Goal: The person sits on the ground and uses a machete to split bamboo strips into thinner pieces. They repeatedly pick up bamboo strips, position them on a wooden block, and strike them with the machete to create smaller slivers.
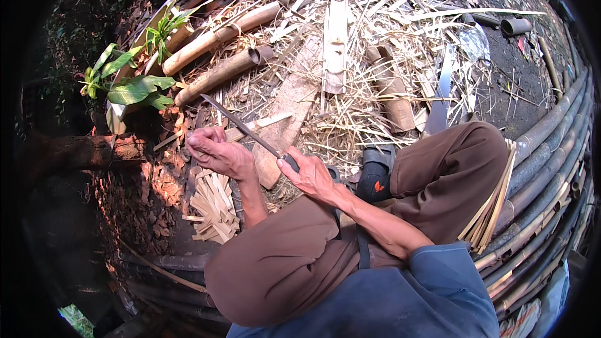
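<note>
1. Right hand (307,177) grasps one knife (247,129) by its handle, blade angled forward-left, probably keeping the edge off the legs (275,256).
2. Left hand (222,155), near the blade, has curled fingers; whether they pinch anything, I cannot tell.
3. One pile of strips (216,208), too overlapped to count, lies beside the left forearm (251,197), seemingly within easy reach.
4. One saw (443,87) is beyond the right knee.

Barred ahead and rightward of the left fingers (203,144) by the knife (250,133), slanted toward the bamboo tubes (219,75). Passable low over the wooden plank (294,103) beyond the knife, as far as the split bamboo (336,62). Blocked farther right by handsaw (443,87), bent knee (472,150) and stacked bamboo poles (551,123).
</note>
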Demonstrator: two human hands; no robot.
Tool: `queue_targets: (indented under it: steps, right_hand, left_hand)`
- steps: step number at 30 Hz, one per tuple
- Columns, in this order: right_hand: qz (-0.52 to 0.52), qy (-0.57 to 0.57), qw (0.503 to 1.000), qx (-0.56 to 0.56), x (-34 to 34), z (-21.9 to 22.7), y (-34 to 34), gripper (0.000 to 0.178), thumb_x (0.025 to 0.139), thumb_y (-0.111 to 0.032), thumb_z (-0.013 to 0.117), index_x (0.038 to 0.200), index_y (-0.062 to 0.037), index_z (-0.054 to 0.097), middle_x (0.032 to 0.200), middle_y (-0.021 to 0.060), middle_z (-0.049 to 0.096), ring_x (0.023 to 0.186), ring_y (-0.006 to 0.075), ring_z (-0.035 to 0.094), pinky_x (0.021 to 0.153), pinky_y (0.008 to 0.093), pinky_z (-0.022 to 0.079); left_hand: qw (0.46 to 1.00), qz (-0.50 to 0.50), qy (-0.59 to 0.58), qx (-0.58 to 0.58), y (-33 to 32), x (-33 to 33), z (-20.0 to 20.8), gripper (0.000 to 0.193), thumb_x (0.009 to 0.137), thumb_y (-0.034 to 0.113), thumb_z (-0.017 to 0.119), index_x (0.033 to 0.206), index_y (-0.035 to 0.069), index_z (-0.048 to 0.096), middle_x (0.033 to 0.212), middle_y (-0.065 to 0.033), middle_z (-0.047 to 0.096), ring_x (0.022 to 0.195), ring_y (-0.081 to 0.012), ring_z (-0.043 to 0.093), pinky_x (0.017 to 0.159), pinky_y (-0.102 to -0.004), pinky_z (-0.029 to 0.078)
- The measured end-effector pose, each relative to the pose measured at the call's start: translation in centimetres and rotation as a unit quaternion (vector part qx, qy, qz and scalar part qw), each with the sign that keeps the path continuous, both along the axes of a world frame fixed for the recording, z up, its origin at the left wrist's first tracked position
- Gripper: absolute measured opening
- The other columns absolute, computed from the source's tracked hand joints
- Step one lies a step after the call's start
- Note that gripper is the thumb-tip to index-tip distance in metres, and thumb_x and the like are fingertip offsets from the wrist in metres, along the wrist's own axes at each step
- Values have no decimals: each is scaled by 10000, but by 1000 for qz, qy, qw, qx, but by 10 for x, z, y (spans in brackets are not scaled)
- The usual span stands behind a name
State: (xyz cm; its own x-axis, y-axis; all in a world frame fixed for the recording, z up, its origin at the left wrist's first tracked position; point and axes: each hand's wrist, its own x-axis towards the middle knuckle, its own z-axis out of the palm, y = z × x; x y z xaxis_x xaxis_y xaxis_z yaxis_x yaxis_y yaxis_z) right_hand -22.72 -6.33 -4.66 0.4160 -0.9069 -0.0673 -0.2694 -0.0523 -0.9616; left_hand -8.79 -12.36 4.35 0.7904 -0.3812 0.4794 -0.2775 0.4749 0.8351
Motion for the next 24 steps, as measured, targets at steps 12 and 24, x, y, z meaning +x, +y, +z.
queue_targets:
  steps: [12, 24]
  right_hand:
    - [-4, 6, 999, -36, 3, -7, 3, 367, 995, -406, 474, 1069, -52, 532, 562, 133, 544, 506, 318, 570, 510, 461, 442]
    - [-77, 111, 977, 163, -30, -85, -19, 433, 978, -434, 481, 975, -9, 562, 752, 258, 618, 748, 463, 610, 699, 499, 466]
  left_hand:
    - [996, 71, 35, 44, -8, -11, 5, 370, 1056, 368, 422, 828, 92, 328, 716, 8, 351, 631, -95, 340, 588, -254, 310]
    - [996, 70, 26, 38, -13, 0, 1, 360, 1056, 363, 425, 822, 101, 345, 722, 12, 359, 610, -88, 340, 573, -234, 308]
